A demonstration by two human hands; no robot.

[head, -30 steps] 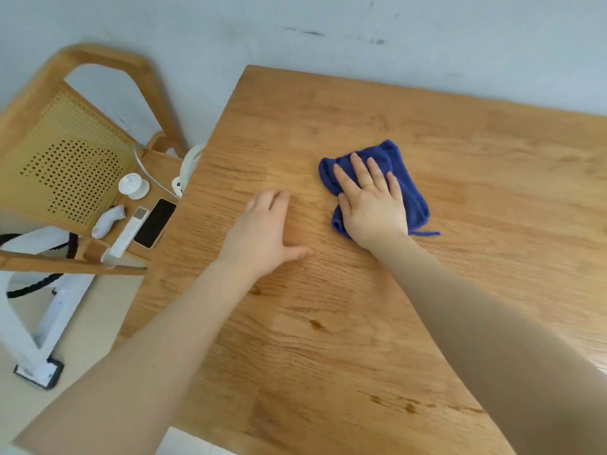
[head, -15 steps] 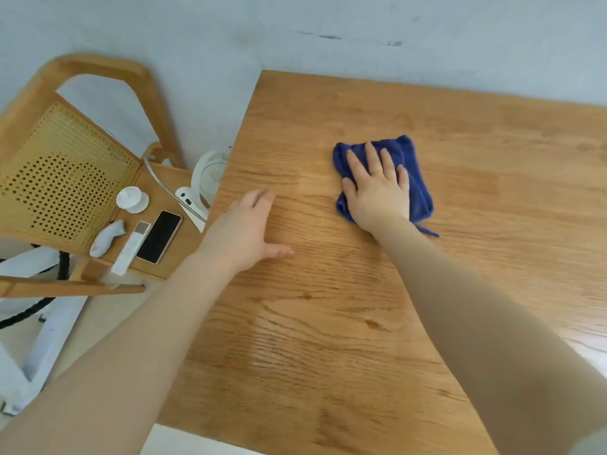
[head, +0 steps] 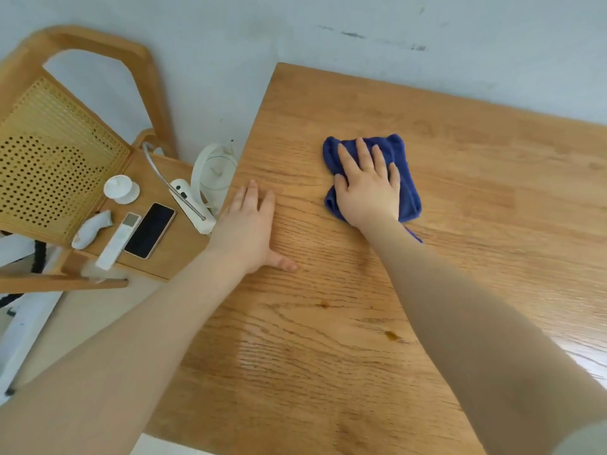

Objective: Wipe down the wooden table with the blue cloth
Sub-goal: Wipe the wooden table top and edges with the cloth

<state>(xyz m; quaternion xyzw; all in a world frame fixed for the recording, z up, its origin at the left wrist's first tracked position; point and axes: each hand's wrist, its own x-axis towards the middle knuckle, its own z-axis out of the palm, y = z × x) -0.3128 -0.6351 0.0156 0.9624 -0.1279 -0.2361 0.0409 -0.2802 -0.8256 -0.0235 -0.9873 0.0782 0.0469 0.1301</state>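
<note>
A folded blue cloth (head: 404, 178) lies on the wooden table (head: 476, 198), a little left of the table's middle. My right hand (head: 366, 188) presses flat on the cloth with straight, spread fingers and covers most of it. Flat on the bare wood by the table's left edge rests my left hand (head: 248, 229), fingers straight and thumb out to the right, holding nothing.
A wooden chair (head: 65, 152) stands left of the table. Its seat carries a black phone (head: 150, 230), a white remote (head: 119, 240), a small white lid-like piece (head: 121, 189) and a white fan-like device (head: 210, 182). A grey wall runs behind.
My right hand and the cloth have shifted a little toward the wall. The view has panned left, so the chair and the things on it show more fully. My left hand stays flat near the edge.
</note>
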